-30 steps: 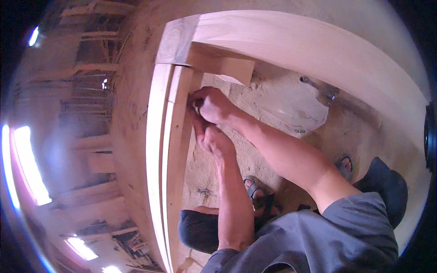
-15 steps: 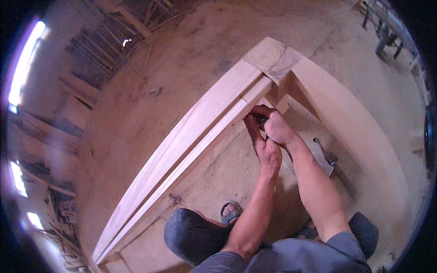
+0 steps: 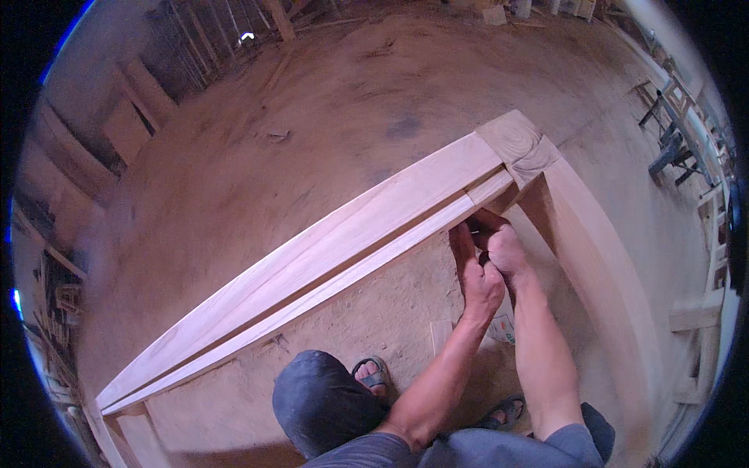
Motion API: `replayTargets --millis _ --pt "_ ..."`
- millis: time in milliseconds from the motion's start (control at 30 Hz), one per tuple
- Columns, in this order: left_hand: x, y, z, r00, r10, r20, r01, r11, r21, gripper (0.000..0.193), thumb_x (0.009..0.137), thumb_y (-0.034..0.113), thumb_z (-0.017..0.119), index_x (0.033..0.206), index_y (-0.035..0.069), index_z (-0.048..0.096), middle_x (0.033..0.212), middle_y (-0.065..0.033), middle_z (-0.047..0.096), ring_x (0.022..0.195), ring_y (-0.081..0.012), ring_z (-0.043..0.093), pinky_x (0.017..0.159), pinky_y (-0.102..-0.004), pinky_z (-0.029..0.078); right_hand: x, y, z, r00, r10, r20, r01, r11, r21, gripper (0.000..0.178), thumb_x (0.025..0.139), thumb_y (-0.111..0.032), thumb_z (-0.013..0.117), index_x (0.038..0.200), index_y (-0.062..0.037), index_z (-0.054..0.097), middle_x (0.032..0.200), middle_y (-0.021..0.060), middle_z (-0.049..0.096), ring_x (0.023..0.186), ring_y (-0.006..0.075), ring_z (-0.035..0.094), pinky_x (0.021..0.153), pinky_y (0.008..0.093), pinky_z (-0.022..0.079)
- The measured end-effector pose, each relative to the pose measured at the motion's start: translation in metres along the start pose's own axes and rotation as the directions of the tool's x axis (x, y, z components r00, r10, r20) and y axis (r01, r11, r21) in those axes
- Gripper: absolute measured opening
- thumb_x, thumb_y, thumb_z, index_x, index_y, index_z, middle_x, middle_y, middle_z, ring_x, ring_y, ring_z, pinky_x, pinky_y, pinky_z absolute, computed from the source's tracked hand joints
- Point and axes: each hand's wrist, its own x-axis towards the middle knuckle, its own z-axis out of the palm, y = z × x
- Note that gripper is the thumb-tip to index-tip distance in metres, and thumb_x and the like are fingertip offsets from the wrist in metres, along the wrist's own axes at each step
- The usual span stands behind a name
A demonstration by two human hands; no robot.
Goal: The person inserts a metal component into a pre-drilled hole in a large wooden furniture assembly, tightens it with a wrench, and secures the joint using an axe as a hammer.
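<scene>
At far left, leaning boards (image 3: 129, 132) in a row, dim and slightly blurred. Next, slanting from lower left up to the right of centre, a long pale wooden beam (image 3: 312, 249), with a narrower wooden rail (image 3: 343, 292) along its near edge and a dark gap between. Below the rail, a bent, dark-clad knee (image 3: 320, 402) and, just right of it, a sandalled foot (image 3: 373, 374) on the sandy floor (image 3: 234, 203).

Then the left hand (image 3: 481, 287): forearm slanting up and rightward from the lower edge, wrist nearly straight, fingers stretched upward to the rail's inner side, near its upper end. Close beside it, the right hand (image 3: 503, 248): forearm steeper, leaning leftward on the way up, fingers bent to the left beneath the rail, next to the left fingertips. Both grips in shadow and partly hidden; cannot tell how far open, nor of any object held. Between the forearms, a patch of white bag-like material (image 3: 502, 326).

Above and right of the hands, a corner post (image 3: 515, 140) with ringed end grain, then a second wooden beam (image 3: 605, 273) curving away down and right. At far right, well apart, dark-legged trestles (image 3: 672, 144).
</scene>
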Motion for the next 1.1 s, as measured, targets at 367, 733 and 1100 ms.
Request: replayTargets --millis 367,733,1100 --pt "0.002 -0.015 0.013 1.0 0.018 -0.007 -0.018 0.998 -0.059 0.083 0.078 -0.001 0.049 0.157 0.002 0.024 0.159 -0.0223 0.026 0.149 -0.0375 0.022 0.123 -0.0421 0.014 0.007 -0.005 -0.01 0.997 -0.011 0.074 0.021 0.991 -0.135 0.044 0.088 0.003 0.055 0.131 0.0019 0.059 0.123 0.0106 0.067 0.111 0.0183 0.061 0.097 0.0308 0.049" --pt "0.01 -0.01 0.011 0.992 -0.099 -0.075 0.074 0.954 -0.29 0.08 0.076 -0.009 0.047 0.154 0.006 0.037 0.154 -0.0137 0.041 0.143 -0.0244 0.036 0.117 -0.0324 0.025 -0.006 -0.024 0.012 0.999 0.028 -0.043 -0.028 1.0 0.014 0.033 0.091 -0.002 0.053 0.123 -0.0002 0.063 0.111 0.0098 0.069 0.101 0.018 0.065 0.087 0.0319 0.054" --pt "0.01 -0.014 0.009 0.984 -0.159 -0.08 0.116 0.914 -0.389 0.074 0.08 -0.01 0.047 0.152 0.005 0.041 0.151 -0.0111 0.047 0.137 -0.0219 0.044 0.111 -0.0305 0.033 -0.005 -0.018 0.015 0.998 -0.015 -0.056 0.012 0.999 -0.052 0.041 0.09 0.001 0.053 0.131 -0.0018 0.059 0.119 0.0076 0.066 0.11 0.0171 0.061 0.095 0.0313 0.049"
